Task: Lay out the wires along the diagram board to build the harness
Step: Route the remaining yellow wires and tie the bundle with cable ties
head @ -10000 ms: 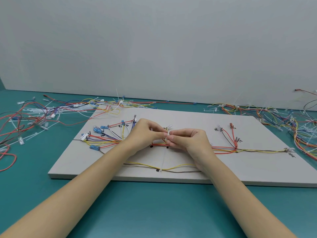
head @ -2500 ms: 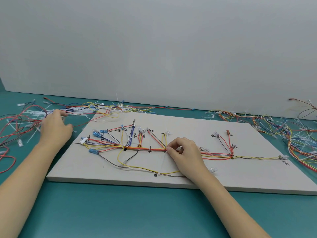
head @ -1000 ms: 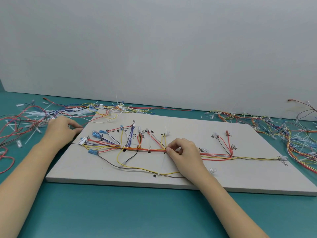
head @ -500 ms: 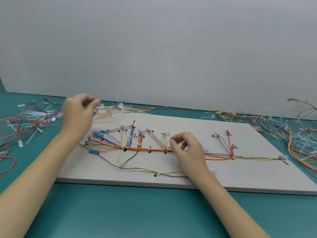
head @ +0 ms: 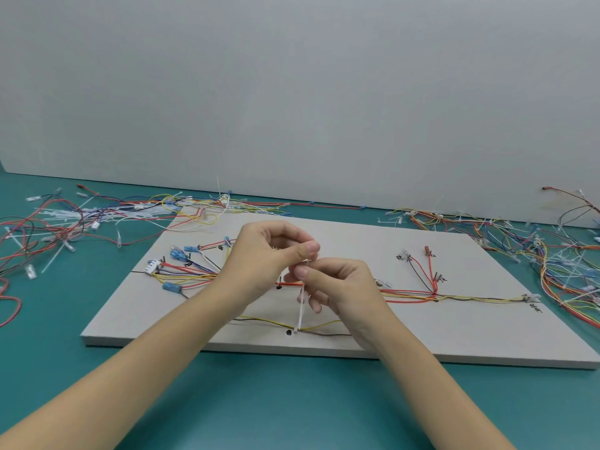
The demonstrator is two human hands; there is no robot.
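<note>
Over the middle of the diagram board (head: 357, 332), the left hand (head: 264, 254) and right hand (head: 337, 285) meet, both pinching a white cable tie (head: 301, 308). The wire harness (head: 409, 292) lies along the board beneath them. Black handwritten marks (head: 401, 257) label the branches, too small to read.

Grey board (head: 454, 332) on teal table (head: 259, 401); red, yellow, blue wires (head: 409, 292); white tie (head: 301, 306).

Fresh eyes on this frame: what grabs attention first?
Both hands, the left hand and right hand, meet mid-board, pinching a white cable tie above the harness trunk. Loose wire tangles sprawl on the teal table on either side of the diagram board.
</note>
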